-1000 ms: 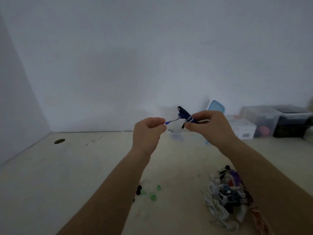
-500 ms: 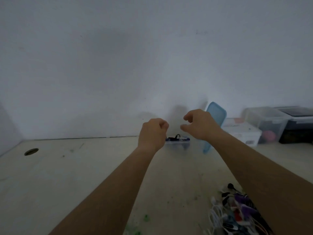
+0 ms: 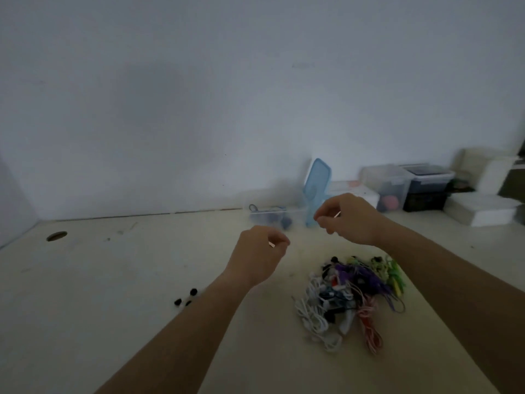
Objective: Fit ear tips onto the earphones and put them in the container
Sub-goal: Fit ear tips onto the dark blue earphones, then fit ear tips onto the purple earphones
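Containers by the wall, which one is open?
The small clear container left of the others, with blue earphones inside. Its blue lid stands propped beside it; the bins to the right appear lidded.

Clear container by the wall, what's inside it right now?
Blue earphones lie inside the clear container, a cable loop poking above its left rim. Anything beneath them is hidden, and blur blots out finer detail.
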`<state>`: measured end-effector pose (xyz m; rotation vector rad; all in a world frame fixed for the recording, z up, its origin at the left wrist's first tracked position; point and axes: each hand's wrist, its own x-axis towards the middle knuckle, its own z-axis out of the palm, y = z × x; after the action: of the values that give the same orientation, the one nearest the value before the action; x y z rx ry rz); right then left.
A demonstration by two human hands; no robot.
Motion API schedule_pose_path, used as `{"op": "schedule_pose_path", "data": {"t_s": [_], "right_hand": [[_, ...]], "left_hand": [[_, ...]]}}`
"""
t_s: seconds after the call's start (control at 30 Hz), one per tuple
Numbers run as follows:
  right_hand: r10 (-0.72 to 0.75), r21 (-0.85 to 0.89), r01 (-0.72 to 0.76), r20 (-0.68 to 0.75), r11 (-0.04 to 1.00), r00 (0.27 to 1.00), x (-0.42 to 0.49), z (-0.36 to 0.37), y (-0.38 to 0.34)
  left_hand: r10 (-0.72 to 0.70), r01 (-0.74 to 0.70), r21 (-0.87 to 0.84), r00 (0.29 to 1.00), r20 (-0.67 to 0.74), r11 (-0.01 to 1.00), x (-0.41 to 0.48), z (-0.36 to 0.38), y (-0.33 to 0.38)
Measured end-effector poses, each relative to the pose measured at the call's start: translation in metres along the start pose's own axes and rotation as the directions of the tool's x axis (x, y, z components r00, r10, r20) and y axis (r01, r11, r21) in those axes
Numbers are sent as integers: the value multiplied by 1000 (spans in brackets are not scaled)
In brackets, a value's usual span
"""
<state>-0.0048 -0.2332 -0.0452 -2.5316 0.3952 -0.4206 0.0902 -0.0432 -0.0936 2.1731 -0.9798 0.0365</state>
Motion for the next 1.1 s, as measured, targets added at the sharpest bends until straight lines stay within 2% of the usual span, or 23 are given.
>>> {"op": "schedule_pose_path", "data": {"t_s": [0.23, 0.43, 0.53, 0.83, 0.97, 1.1], "right_hand": [[36, -94, -13, 244, 995, 969, -51, -11, 26], [58, -95, -46, 128, 994, 990, -74, -14, 34], [81, -127, -56, 198, 990, 977, -78, -16, 38], [57, -14, -55, 288, 998, 956, -79, -29, 51], [60, -58, -48, 235, 997, 970, -78, -28, 47], [46, 3, -47, 136, 999, 990, -78, -33, 38]], "left_hand": [[41, -24, -108, 987, 156, 994, -42, 29, 28], [46, -16, -134, 973, 225, 991, -52, 45, 40], [40, -11, -138, 977, 210, 990, -51, 51, 43], [9, 10, -113, 985, 172, 994, -47, 55, 43], [-10, 30, -106, 982, 189, 994, -48, 54, 43], [-36, 58, -109, 980, 195, 992, -51, 53, 44]]}}
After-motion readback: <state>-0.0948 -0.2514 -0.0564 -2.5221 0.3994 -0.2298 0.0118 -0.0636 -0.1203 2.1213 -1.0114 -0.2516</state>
